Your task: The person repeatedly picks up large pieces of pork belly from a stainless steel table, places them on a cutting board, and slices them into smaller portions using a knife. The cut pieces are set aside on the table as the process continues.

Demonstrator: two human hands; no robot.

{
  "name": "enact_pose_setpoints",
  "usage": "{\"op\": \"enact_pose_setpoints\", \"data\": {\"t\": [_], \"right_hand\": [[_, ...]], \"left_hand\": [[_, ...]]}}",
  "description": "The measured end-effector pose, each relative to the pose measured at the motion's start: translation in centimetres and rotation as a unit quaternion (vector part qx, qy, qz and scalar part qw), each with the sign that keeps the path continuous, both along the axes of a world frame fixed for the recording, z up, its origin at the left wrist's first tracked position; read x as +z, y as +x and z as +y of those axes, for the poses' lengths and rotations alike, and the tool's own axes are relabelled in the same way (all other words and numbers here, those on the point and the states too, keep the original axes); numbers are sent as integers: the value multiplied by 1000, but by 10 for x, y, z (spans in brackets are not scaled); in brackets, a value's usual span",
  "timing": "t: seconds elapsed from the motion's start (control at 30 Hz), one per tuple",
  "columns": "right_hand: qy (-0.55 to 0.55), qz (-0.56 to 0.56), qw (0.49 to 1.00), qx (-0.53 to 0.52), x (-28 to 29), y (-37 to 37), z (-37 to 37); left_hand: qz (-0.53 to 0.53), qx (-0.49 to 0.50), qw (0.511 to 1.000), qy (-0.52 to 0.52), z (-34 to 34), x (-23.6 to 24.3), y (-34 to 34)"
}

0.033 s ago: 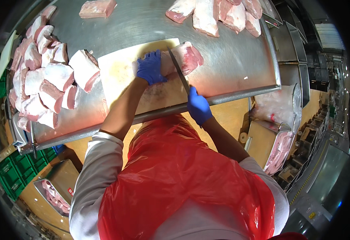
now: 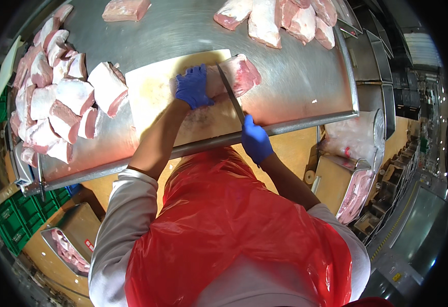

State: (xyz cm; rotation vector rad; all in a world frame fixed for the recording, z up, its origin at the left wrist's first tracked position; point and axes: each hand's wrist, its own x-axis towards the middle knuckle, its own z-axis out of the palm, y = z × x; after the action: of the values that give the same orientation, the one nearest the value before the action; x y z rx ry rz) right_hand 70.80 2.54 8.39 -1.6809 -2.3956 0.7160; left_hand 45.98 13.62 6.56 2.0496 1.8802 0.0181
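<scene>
A long piece of pork loin point(image 2: 245, 75) lies across the white cutting board point(image 2: 150, 94), its right end past the board's edge. My left hand point(image 2: 193, 88), in a blue glove, is closed over the loin's left part and presses it down. My right hand point(image 2: 256, 139), also blue-gloved, grips the handle of a long knife point(image 2: 230, 91) near the table's front edge. The blade slants far and left across the loin, to the right of my left hand. How deep the blade sits in the meat I cannot tell.
Cut pork pieces point(image 2: 75, 97) are heaped at the table's left. More loins point(image 2: 265, 23) lie at the far right, and one piece point(image 2: 125, 10) at the far edge. The metal table point(image 2: 306, 87) has a raised rim. Below stand meat-filled metal bins point(image 2: 354, 197) and green crates point(image 2: 27, 215).
My right hand and the knife have drawn slightly toward me and to the right. My left hand and the loin hold their place.
</scene>
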Motion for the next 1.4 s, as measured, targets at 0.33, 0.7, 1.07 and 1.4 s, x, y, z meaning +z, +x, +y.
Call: {"op": "enact_pose_setpoints", "data": {"t": [0.33,0.7,1.07,1.4], "right_hand": [[152,226,955,120,-48,-39,94],[-81,-32,996,-1,-34,42,-25],[-127,18,988,-90,-23,54,-67],[106,107,986,-67,-67,72,-31]], "left_hand": [[15,13,998,54,-7,-13,8],[-68,122,990,-24,-3,10,-50],[-822,234,504,124,-132,-3,-158],[-778,307,394,381,-94,206,-405]]}}
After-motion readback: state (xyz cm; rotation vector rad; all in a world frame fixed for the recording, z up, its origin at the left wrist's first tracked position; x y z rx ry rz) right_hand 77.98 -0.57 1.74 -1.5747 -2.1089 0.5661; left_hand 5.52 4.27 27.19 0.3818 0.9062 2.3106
